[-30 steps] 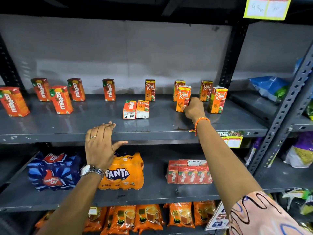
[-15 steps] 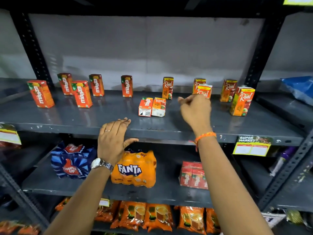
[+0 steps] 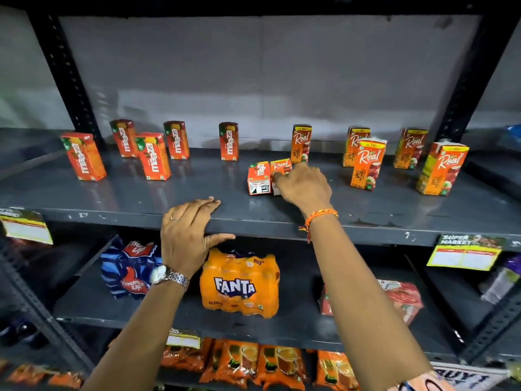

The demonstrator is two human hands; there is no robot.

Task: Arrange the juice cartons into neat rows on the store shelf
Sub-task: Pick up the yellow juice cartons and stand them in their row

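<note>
on the top shelf (image 3: 141,201), two loose groups of juice cartons, all upright except a pair lying flat near the middle. to the left, five maaza cartons: one far left toward the front (image 3: 83,156), one behind it near the wall (image 3: 123,138), one more forward (image 3: 153,156), one at the back (image 3: 176,140), and one alone farther right at the back (image 3: 229,141). to the right, five real cartons: one at the back near the middle (image 3: 301,143), one at the back partly hidden (image 3: 351,142) behind a forward one (image 3: 367,164), another at the back (image 3: 410,148), and one forward at the far right (image 3: 442,168). well spaced, not in straight lines.

near the middle, a fallen maaza carton (image 3: 258,178) lying flat, touching a fallen real carton (image 3: 279,169) just to its right.

right hand (image 3: 306,184) reaching over the shelf, fingers curled onto the fallen real carton, covering its right side; contact plain, but cannot tell whether really gripped or only touched. orange thread band (image 3: 321,215) on that wrist.

left hand (image 3: 189,230) loose and spread, holding nothing, fingertips resting flat on the front edge of the top shelf, thumb pointing right below the lip. ring on one finger, metal watch (image 3: 169,276) on the wrist.

on the shelf below, an orange fanta pack (image 3: 239,286), a blue wrapped pack (image 3: 129,270) to its left, a red pack (image 3: 403,300) to its right. price tags (image 3: 462,253) clipped to the shelf edge.
</note>
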